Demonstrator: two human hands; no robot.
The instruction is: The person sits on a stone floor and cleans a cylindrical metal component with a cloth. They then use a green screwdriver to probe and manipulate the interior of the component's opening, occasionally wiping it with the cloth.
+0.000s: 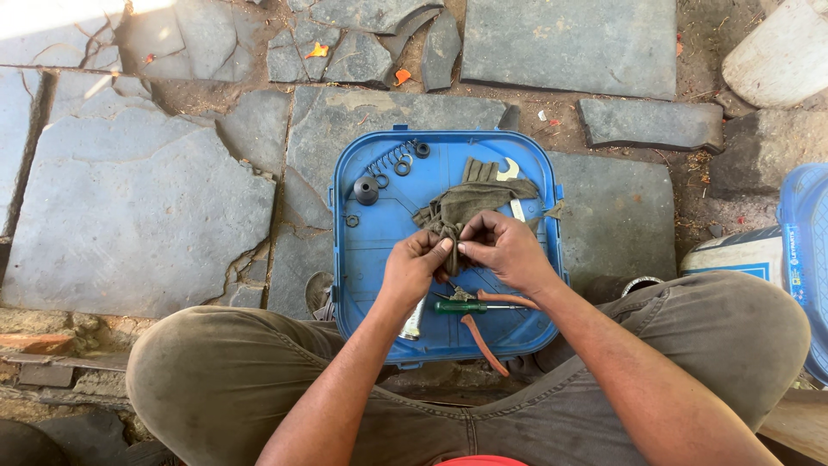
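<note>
My left hand and my right hand meet over a blue plastic tray on the stone ground. Both pinch the near end of a crumpled olive-green rag that trails away across the tray. Whether a small part sits inside the rag between my fingers is hidden. Under my hands lie a green-handled screwdriver and orange-handled pliers. At the tray's far left rest a black rubber knob, a coil spring and small black rings.
Broken grey stone slabs surround the tray. My knees in olive trousers flank its near edge. A blue and white container stands at the right, a pale block at the top right.
</note>
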